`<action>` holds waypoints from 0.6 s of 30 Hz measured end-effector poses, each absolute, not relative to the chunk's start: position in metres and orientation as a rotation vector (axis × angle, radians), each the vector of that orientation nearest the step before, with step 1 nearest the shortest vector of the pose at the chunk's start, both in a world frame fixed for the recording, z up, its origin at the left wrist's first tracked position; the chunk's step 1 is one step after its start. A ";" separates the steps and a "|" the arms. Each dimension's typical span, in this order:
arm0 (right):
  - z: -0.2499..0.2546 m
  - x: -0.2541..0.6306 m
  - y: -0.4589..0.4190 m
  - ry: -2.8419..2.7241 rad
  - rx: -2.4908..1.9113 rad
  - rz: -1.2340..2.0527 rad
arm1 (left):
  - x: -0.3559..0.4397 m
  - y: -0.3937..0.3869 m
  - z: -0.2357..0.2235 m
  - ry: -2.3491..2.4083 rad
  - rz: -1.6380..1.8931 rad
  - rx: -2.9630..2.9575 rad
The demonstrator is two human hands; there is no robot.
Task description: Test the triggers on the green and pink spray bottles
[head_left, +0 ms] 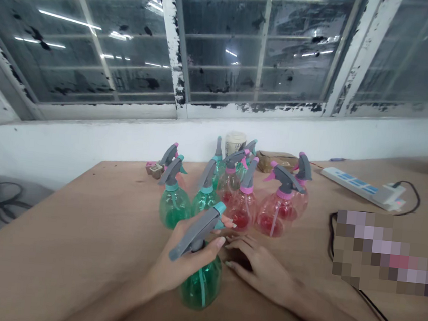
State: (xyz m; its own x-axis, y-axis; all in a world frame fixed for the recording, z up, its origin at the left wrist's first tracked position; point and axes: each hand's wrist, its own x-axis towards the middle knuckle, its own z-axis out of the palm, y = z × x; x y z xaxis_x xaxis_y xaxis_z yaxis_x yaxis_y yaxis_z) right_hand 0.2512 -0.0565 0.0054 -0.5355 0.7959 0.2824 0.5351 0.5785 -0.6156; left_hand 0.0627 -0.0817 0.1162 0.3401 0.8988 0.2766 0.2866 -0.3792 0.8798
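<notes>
A green spray bottle [202, 285] with a grey-and-teal trigger head stands in front of me. My left hand [176, 258] is wrapped around its neck, just under the head. To its right, my right hand [264, 266] rests low over the table, fingers bent and thumb apart, holding nothing. Its fingertips point toward the bottle; whether they touch it I cannot tell. Behind my hands stand several more spray bottles: a green one [173, 209] at the left, another green one [204, 199] beside it, and pink ones [241, 209] toward the right, partly filled with coloured liquid.
A white power strip [363, 187] with a plugged-in adapter lies at the back right, its black cable running down the right side. A lidded cup [235, 141] and a brown package [276, 161] stand behind the bottles. The wooden table [90, 229] meets a windowed wall.
</notes>
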 end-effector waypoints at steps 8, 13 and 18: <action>0.003 0.253 -0.056 -2.289 -1.073 0.624 | 0.061 -0.076 0.119 1.035 0.990 1.949; 0.003 0.253 -0.057 -2.284 -1.073 0.635 | 0.055 -0.078 0.115 1.138 0.969 2.009; 0.004 0.252 -0.057 -2.267 -1.059 0.617 | 0.053 -0.079 0.111 1.131 0.950 2.033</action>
